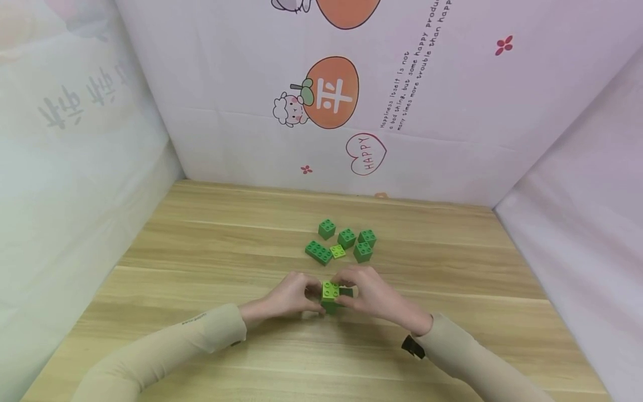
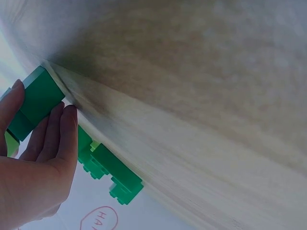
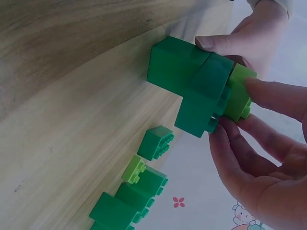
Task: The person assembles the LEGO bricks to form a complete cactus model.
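Here we are at the middle of the table [image 1: 281, 357], and both hands are on one small stack of studded toy building blocks. At its base we see a green block [image 3: 175, 64]; above that comes a darker green block [image 3: 204, 98], jutting out on the right-hand side with studs exposed; and on top sits a lime-green four-stud block [image 1: 330, 289]. Whether the base touches the wood, we can't tell.

In from the left, the left hand [image 1: 290, 296] has its fingers [image 2: 67, 132] curved, thumb on one side of the green blocks and the others opposite, gripping the stack. Over on the right, the right hand [image 1: 374, 296] has its fingers [image 3: 280, 98] closed down to a pinch on the lime-green top, the lower ones beside those bare studs.

Just beyond the hands, we've got the loose pieces: a long green brick [image 1: 318, 252], a lime-green piece [image 1: 337, 252] by its right end, and four green cubes, one farthest back [image 1: 327, 229], one by the lime-green piece [image 1: 346, 239] and two close together at the right [image 1: 363, 252]. Behind it all hangs a printed white backdrop [image 1: 226, 139].
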Demonstrator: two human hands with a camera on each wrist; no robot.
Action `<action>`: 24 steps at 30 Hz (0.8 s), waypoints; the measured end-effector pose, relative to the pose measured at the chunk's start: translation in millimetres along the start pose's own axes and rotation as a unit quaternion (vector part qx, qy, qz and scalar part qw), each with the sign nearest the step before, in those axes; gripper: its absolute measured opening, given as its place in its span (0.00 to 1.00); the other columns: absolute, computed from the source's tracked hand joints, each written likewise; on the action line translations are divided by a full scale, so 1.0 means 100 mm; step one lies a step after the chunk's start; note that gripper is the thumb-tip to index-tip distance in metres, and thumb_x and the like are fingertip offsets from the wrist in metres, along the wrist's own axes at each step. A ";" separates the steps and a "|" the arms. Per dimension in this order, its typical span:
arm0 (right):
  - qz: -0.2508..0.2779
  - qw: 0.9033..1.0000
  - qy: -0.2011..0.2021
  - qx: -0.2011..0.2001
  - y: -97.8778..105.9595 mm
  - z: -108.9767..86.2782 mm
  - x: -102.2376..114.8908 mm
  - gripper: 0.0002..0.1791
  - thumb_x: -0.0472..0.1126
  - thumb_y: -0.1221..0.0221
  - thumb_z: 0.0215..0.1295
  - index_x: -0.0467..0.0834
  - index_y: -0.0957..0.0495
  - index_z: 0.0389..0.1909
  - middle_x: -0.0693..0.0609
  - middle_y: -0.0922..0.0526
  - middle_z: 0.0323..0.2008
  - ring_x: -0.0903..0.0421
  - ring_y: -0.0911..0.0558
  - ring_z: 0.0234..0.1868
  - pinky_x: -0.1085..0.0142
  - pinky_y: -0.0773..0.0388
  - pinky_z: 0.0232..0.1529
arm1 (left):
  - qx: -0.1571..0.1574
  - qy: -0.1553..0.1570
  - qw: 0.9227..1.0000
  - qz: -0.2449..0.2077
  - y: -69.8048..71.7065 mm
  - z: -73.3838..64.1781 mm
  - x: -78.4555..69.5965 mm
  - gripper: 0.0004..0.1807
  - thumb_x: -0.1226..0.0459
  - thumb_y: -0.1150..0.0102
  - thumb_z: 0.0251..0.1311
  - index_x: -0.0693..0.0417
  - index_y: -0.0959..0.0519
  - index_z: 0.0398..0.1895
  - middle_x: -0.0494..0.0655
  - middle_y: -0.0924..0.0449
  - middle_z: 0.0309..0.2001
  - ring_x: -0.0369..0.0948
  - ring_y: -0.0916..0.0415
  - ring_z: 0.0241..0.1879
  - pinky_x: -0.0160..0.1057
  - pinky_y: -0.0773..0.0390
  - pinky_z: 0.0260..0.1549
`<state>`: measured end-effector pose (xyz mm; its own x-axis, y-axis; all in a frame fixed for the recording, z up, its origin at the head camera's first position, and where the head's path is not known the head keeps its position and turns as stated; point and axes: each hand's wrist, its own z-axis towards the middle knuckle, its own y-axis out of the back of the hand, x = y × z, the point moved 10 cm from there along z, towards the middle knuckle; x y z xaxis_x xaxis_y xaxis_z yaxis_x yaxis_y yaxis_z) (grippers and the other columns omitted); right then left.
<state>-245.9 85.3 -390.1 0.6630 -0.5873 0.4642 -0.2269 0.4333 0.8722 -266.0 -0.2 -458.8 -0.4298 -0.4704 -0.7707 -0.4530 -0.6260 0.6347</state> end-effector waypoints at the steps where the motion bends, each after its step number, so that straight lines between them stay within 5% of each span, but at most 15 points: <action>1: -0.001 1.000 0.001 0.001 0.00 0.00 0.00 0.13 0.34 0.30 0.55 0.41 0.17 0.41 0.48 0.12 0.40 0.54 0.14 0.40 0.60 0.12 0.42 | 0.000 0.000 1.000 0.000 0.00 0.00 0.00 0.13 0.63 0.24 0.48 0.55 0.13 0.39 0.45 0.10 0.38 0.40 0.15 0.39 0.34 0.15 0.42; 24: -0.019 0.999 0.014 0.039 -0.02 0.07 0.03 0.12 0.35 0.29 0.55 0.41 0.16 0.40 0.50 0.13 0.38 0.55 0.16 0.40 0.62 0.14 0.41 | 0.013 -0.001 1.000 0.026 -0.03 0.02 0.04 0.13 0.61 0.24 0.49 0.51 0.13 0.39 0.42 0.10 0.38 0.35 0.17 0.38 0.28 0.18 0.42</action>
<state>-248.7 78.1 -389.2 0.6913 -0.5823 0.4279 -0.2556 0.3569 0.8985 -268.0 0.9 -463.6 -0.4552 -0.4999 -0.7368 -0.4499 -0.5850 0.6748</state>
